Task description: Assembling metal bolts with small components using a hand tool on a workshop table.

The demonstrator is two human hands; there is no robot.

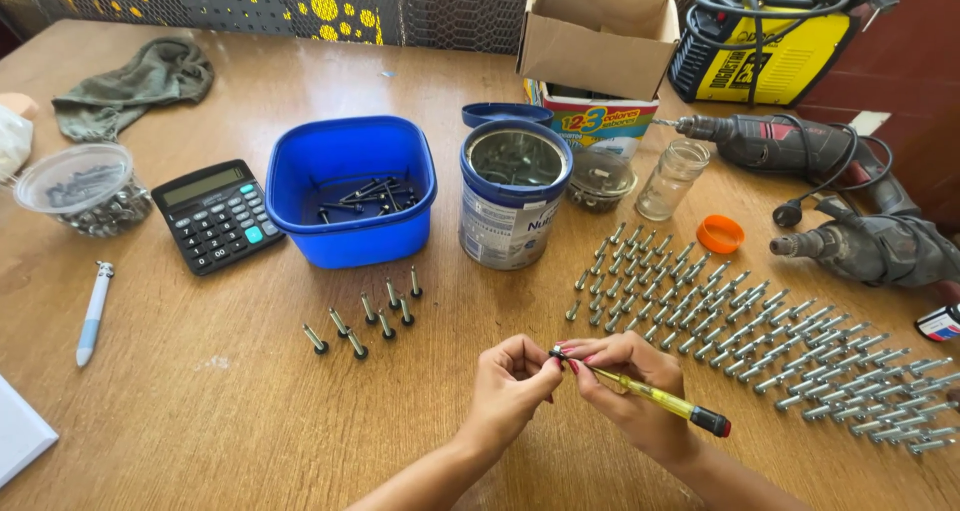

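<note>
Near the counter (200,411) edge, our left hand (510,386) pinches a small bolt (556,352); right hand (630,386) fingers closed around a yellow screwdriver (650,396), beside rows of bolts (760,341).

Bright, even daylight fills the view, strongest on the right of the wooden table (200,391), where the rows of metal bolts (800,356) glint. Shadows are short and soft. Focus is sharp in the middle; wide-angle distortion bends the table's far edge and stretches the corners.
</note>
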